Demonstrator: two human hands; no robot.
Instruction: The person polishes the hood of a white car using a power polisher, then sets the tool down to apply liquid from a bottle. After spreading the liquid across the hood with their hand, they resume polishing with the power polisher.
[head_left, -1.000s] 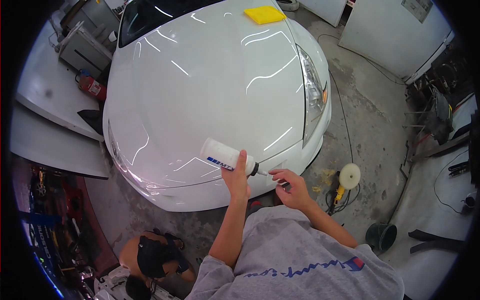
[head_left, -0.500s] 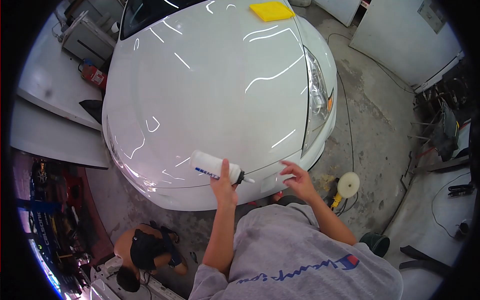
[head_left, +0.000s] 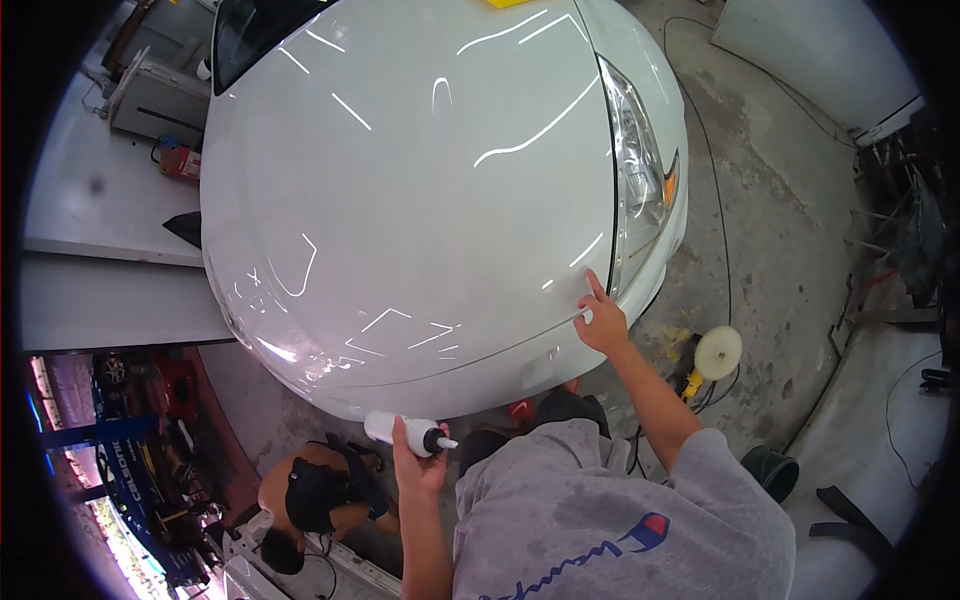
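Observation:
My left hand (head_left: 419,466) is wrapped round a white squeeze bottle (head_left: 400,432) with a black collar and a pale nozzle. The bottle lies on its side, nozzle to the right, just in front of the car's bumper. My right hand (head_left: 602,318) is at the front corner of the white car hood (head_left: 430,210), beside the headlight (head_left: 638,165). Its index finger is stretched out at the hood's surface, with the other fingers curled; I see nothing held in it. Bright light streaks reflect in the glossy paint.
A polisher with a round pale pad (head_left: 718,352) stands on the concrete floor at the right, its cord running upward. Near it is a dark bucket (head_left: 770,474). Another person (head_left: 310,495) crouches at lower left by a car part. A yellow cloth (head_left: 508,3) shows at the top edge.
My left hand has brought the bottle down and back from over the hood. My right hand has reached forward to the hood's corner. The view has shifted, so the yellow cloth is mostly cut off.

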